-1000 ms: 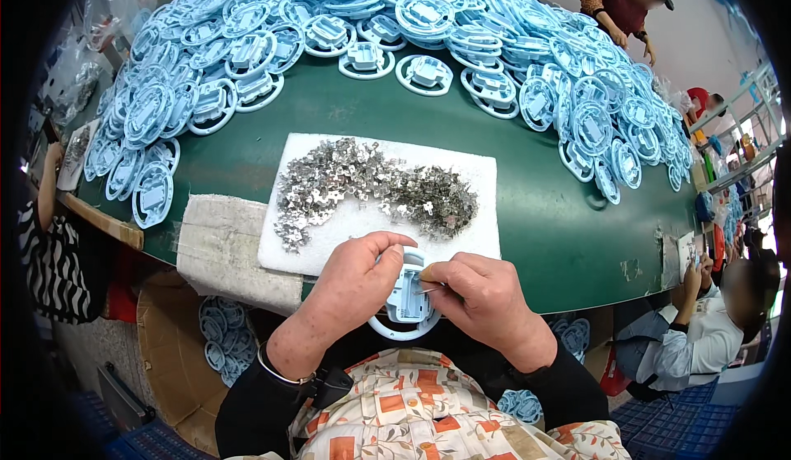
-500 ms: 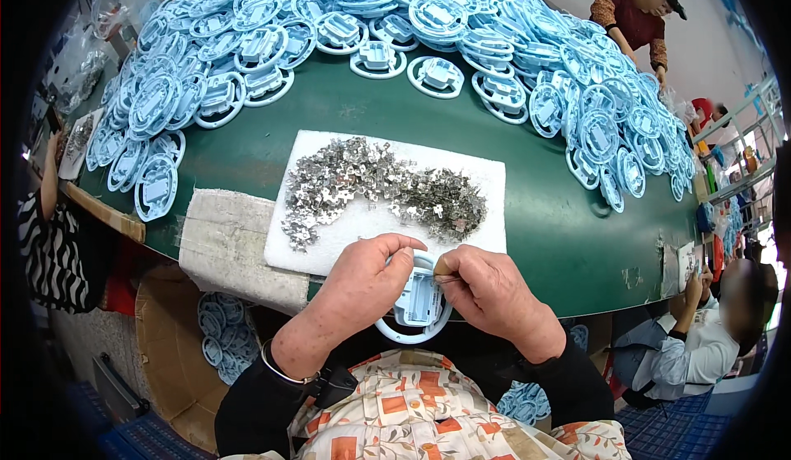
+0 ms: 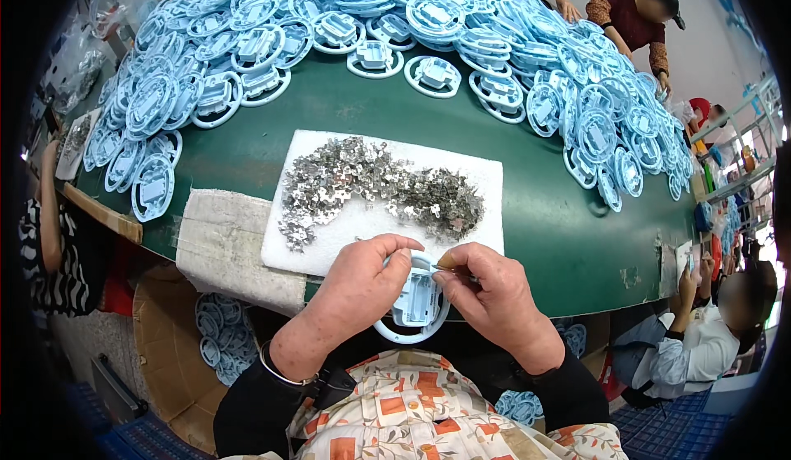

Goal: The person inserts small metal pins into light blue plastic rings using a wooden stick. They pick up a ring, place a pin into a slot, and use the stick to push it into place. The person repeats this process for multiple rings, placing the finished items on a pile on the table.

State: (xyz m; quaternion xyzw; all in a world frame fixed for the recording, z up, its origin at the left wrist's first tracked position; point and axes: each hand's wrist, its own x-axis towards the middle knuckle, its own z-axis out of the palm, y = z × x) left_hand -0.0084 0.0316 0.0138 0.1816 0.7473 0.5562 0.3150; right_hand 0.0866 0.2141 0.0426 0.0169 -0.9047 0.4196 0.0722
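My left hand (image 3: 362,285) is closed on the upper left of a light blue oval plastic part (image 3: 414,307), which has a ring-shaped rim and a boxy hollow in its middle. It is held just past the front edge of the table. My right hand (image 3: 494,295) pinches thumb and forefinger together at the part's upper right; something thin and small shows at the fingertips, too small to name. Beyond both hands a heap of small silvery metal pieces (image 3: 362,181) lies on a white foam sheet (image 3: 321,241).
A large pile of similar blue parts (image 3: 437,15) curves across the far side of the green table (image 3: 568,246). A worn pale cloth pad (image 3: 235,241) lies left of the foam. Below stands a cardboard box (image 3: 161,353) with blue parts inside. Other people work around the table.
My right hand has opened out slightly at the part's right edge, the fingers lifting a little off it. My left hand stays in place. A person's arm reaches to the far pile.
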